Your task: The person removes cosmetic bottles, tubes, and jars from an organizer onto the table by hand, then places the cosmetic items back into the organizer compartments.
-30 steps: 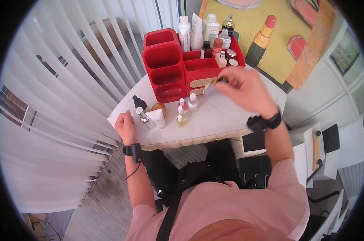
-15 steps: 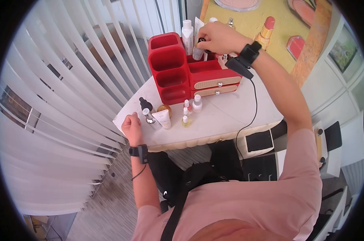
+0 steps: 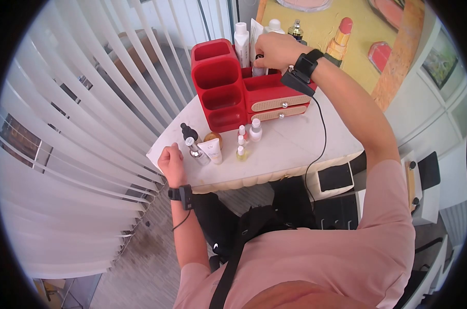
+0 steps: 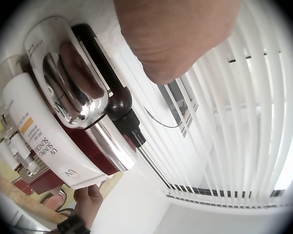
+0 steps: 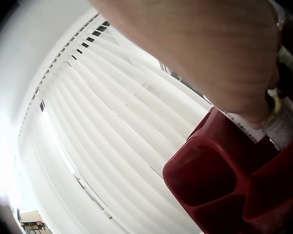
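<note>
My right hand (image 3: 280, 49) is over the back compartments of the red organizer (image 3: 218, 77), gripping a small frosted bottle (image 3: 258, 71) near its top. Up close in the right wrist view, this bottle has a gold collar and a dark cap, partly hidden by the fingers. It stands low against the compartment, beside a tall white bottle (image 3: 242, 44) and a white tube (image 3: 255, 33). My left hand (image 3: 171, 158) rests loosely curled at the table's left edge, holding nothing. Nearest to it are a silver bottle (image 4: 68, 73), a white UV sunscreen tube (image 4: 49, 131) and a black dropper bottle (image 4: 105, 73).
Several small bottles, among them a white-capped one (image 3: 255, 131) and a yellowish one (image 3: 241, 153), stand before the organizer, with a round amber item (image 3: 213, 138) behind the tube. White blinds (image 3: 89, 154) hang at the left. A cable (image 3: 323, 134) trails from my right wrist.
My right hand has carried the small bottle from in front of the drawers up and leftward to the organizer's back compartments, then slightly lower. My left hand has stayed in place.
</note>
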The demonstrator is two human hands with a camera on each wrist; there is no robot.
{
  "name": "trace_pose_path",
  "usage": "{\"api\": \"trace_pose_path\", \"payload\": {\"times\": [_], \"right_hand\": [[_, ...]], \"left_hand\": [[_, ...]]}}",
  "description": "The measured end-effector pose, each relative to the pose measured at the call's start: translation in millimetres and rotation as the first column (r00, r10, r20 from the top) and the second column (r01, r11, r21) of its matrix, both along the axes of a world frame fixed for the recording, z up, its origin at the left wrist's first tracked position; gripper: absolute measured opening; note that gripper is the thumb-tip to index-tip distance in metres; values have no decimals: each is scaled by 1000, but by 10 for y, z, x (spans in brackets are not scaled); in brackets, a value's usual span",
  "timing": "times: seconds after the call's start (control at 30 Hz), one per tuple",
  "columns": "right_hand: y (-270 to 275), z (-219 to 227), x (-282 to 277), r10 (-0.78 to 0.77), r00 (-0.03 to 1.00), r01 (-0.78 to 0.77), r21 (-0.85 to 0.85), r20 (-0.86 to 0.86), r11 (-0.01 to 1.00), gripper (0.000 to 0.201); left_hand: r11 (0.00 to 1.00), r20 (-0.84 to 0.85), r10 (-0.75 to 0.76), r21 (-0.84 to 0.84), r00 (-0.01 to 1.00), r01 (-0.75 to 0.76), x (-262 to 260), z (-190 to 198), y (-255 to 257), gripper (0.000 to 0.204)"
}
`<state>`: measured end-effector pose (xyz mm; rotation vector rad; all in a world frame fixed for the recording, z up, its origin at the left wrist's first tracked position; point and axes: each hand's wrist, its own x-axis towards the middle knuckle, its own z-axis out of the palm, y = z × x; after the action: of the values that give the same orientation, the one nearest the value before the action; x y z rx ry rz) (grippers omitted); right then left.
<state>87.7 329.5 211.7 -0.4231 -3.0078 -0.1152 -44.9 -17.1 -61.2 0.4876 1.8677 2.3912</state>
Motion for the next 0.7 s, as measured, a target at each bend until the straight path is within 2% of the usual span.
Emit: {"api": "trace_pose_path", "payload": {"times": [0.23,0.3,0.33,0.4,0.47,0.53,0.57,0.6,0.7], "right_hand": [[65,-86,39,42,994,-40,16,-98,999,35],[103,-120,63,54,977,-34,98,-204,995,36],[129,-138,99,52,979,-35,89,-199,995,36],[66,-26,219,71,944,-30,131,-321,991,38],[-123,45,454,46,949,-33,46,-311,998,33],[-290,11,651,-22,972,-48,-289,-234,956,23],[-200,-230,694,242,903,-281,-63,-355,958,19],[-272,-361,781,267,910,-327,-155,-317,932,20],[-510,-737,935,297,920,-352,-205,-257,913,23]], "left_hand": [[999,-9,32,-21,999,-32,-21,-31,11,42],[999,-14,31,-16,999,-31,-13,-18,16,42],[999,-8,31,-25,999,-31,-6,-14,18,42],[999,-34,38,-28,999,-39,-3,-9,26,42],[998,-19,42,-37,999,-43,-8,-10,21,42],[999,9,29,-34,1000,-29,38,60,14,42],[999,8,27,-40,1000,-26,31,53,11,41],[998,16,32,-48,999,-31,28,35,1,41],[1000,38,17,-7,999,-17,-1,18,7,40]]}}
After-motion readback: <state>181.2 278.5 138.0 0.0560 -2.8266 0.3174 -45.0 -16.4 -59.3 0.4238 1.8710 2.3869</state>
